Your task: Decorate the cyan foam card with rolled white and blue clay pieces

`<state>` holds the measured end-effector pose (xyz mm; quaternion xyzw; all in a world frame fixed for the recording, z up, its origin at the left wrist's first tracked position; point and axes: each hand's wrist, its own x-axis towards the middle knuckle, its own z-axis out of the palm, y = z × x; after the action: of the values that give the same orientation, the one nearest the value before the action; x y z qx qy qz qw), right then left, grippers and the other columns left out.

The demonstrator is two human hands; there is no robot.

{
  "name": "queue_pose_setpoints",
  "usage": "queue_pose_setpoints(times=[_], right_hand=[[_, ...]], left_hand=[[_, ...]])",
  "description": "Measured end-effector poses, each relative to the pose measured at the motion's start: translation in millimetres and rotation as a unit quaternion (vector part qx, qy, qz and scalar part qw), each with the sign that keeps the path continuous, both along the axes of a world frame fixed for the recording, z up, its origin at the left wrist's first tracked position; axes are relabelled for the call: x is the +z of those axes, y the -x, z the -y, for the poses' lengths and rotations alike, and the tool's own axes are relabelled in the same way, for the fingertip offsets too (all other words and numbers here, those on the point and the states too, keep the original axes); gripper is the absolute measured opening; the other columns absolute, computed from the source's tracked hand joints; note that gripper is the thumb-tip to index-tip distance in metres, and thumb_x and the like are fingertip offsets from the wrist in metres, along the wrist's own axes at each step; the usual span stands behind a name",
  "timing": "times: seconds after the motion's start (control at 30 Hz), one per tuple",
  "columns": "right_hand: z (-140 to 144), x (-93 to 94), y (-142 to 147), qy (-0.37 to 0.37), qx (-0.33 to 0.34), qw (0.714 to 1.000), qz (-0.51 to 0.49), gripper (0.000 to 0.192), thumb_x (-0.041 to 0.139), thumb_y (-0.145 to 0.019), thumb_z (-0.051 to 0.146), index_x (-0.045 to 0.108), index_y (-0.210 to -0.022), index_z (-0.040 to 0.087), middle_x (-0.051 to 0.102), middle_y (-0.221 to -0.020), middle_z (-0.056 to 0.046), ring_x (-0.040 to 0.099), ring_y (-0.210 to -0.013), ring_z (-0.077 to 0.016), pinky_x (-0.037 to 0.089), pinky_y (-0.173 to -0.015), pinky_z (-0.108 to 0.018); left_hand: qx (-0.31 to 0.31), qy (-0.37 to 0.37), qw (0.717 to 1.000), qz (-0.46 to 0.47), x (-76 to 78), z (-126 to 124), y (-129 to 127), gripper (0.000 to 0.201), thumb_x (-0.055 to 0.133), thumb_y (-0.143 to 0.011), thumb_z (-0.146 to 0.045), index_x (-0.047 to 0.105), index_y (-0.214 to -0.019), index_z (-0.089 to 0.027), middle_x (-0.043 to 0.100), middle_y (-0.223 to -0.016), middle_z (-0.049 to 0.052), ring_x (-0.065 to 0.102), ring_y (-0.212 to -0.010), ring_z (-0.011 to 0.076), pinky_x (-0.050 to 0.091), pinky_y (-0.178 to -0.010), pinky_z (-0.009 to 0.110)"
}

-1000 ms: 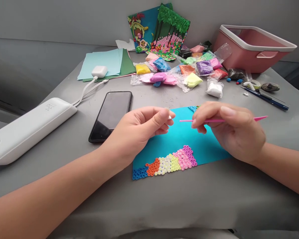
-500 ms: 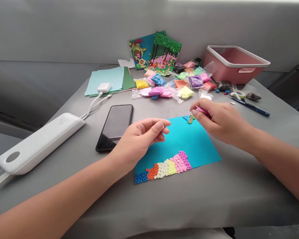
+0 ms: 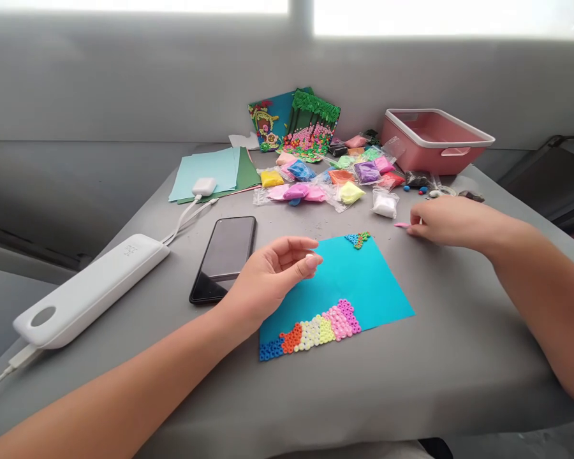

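The left hand [image 3: 270,275] pinches a tiny white bit [image 3: 309,256] over the blue paper [image 3: 382,293]; a loose pinch could drop it. The right hand [image 3: 452,220] touches the pink stick [image 3: 401,224] near the table [image 3: 459,331]; I can't tell if it's gripped. Loose, it might roll.

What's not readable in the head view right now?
All head view:
Pink tool: one end hidden by the right hand.
Blue sheet: left part screened by the left hand.
White cable: cut off by the left edge.
Power bank: display digits too blurred.
Pink basket: floor hidden by its front wall.
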<state>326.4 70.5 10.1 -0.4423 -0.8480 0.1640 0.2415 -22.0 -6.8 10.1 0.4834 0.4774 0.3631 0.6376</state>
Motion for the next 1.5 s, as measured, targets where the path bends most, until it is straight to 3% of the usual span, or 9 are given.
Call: queue_pose_setpoints(times=[0.23, 0.33, 0.57, 0.8, 0.9, 1.0, 1.1, 1.3, 1.5], right_hand=[[12.6, 19.0, 43.8, -0.045, -0.127, 0.984, 0.118, 0.02, 0.064, -0.092, 0.028, 0.065, -0.074, 0.02, 0.066, -0.063, -0.003, 0.053, -0.051, -0.0141, 0.029, -0.047, -0.029], [32.7, 14.6, 74.2, -0.136, -0.007, 0.991, 0.01, 0.009, 0.063, -0.096, 0.027, 0.067, -0.092, 0.02, 0.073, -0.083, -0.004, 0.066, -0.071, -0.0153, 0.05, -0.065, -0.029], [77.0, -12.6, 114.1, -0.158, 0.148, 0.969, -0.117, 0.022, 0.068, -0.097, 0.025, 0.065, -0.118, 0.02, 0.067, -0.094, -0.005, 0.065, -0.075, -0.0118, 0.058, -0.07, -0.025], [87.3, -11.1, 119.7, -0.203, 0.192, 0.95, -0.137, 0.02, 0.061, -0.098, 0.011, 0.066, -0.116, 0.019, 0.063, -0.093, -0.006, 0.062, -0.075, -0.0115, 0.057, -0.068, -0.024], [88.0, -5.9, 120.0, -0.182, 0.19, 0.952, -0.153, 0.019, 0.058, -0.097, 0.009, 0.064, -0.112, 0.02, 0.063, -0.087, -0.005, 0.06, -0.074, -0.0125, 0.055, -0.067, -0.025], [85.2, -2.2, 116.9, -0.135, 0.15, 0.967, -0.152, 0.014, 0.052, -0.101, 0.014, 0.063, -0.102, 0.022, 0.061, -0.072, 0.0, 0.055, -0.064, -0.0122, 0.051, -0.06, -0.025], [77.3, -5.0, 111.0, -0.111, 0.085, 0.981, -0.134, 0.021, 0.053, -0.103, 0.021, 0.066, -0.088, 0.02, 0.063, -0.067, 0.0, 0.055, -0.058, -0.0112, 0.047, -0.056, -0.025], [62.2, -21.7, 104.8, -0.048, 0.046, 0.989, -0.131, 0.021, 0.055, -0.101, 0.019, 0.072, -0.112, 0.018, 0.078, -0.092, -0.004, 0.071, -0.077, -0.0127, 0.055, -0.071, -0.024], [64.1, -23.0, 105.9, 0.06, -0.014, 0.985, -0.162, 0.016, 0.068, -0.094, 0.035, 0.075, -0.094, 0.021, 0.076, -0.082, -0.001, 0.067, -0.07, -0.0139, 0.053, -0.065, -0.027]], left_hand=[[-0.013, -0.005, 0.999, 0.041, -3.1, -0.8, -0.5, 0.031, 0.077, -0.085, -0.053, 0.077, -0.09, -0.023, 0.074, -0.086, 0.0, 0.064, -0.081, 0.0126, 0.055, -0.081, 0.026], [-0.01, -0.007, 0.999, 0.035, -3.3, -0.6, -1.9, 0.031, 0.084, -0.078, -0.051, 0.076, -0.087, -0.022, 0.073, -0.087, -0.001, 0.064, -0.08, 0.0112, 0.053, -0.078, 0.025], [-0.083, 0.047, 0.992, 0.084, 1.7, 7.2, -10.0, 0.056, 0.094, -0.068, -0.039, 0.064, -0.113, -0.024, 0.077, -0.083, -0.003, 0.071, -0.085, 0.0129, 0.055, -0.083, 0.028], [-0.115, 0.038, 0.99, 0.072, -3.7, 13.9, -12.3, 0.059, 0.093, -0.068, -0.046, 0.061, -0.113, -0.025, 0.076, -0.088, -0.002, 0.072, -0.087, 0.0168, 0.055, -0.086, 0.034], [-0.112, -0.085, 0.99, 0.007, -8.9, 13.6, -9.7, 0.041, 0.076, -0.086, -0.051, 0.062, -0.114, -0.025, 0.076, -0.1, 0.002, 0.071, -0.097, 0.0197, 0.055, -0.091, 0.037], [-0.092, -0.311, 0.925, -0.197, -12.4, 6.2, -2.7, 0.032, 0.055, -0.1, -0.043, 0.064, -0.123, -0.022, 0.071, -0.126, 0.009, 0.062, -0.121, 0.0243, 0.046, -0.109, 0.043], [-0.107, -0.403, 0.825, -0.381, -10.8, -7.7, 8.1, 0.039, 0.045, -0.103, -0.035, 0.063, -0.13, -0.015, 0.065, -0.139, 0.014, 0.052, -0.134, 0.0301, 0.038, -0.116, 0.049], [-0.166, -0.262, 0.772, -0.554, 5.3, -32.6, 27.8, 0.061, 0.06, -0.089, -0.055, 0.058, -0.138, -0.02, 0.067, -0.134, 0.013, 0.054, -0.128, 0.0375, 0.047, -0.104, 0.051], [-0.248, -0.166, 0.742, -0.6, 27.6, -54.2, 24.5, 0.068, 0.072, -0.071, -0.061, 0.06, -0.125, -0.022, 0.065, -0.133, 0.013, 0.055, -0.126, 0.0365, 0.047, -0.098, 0.043]])
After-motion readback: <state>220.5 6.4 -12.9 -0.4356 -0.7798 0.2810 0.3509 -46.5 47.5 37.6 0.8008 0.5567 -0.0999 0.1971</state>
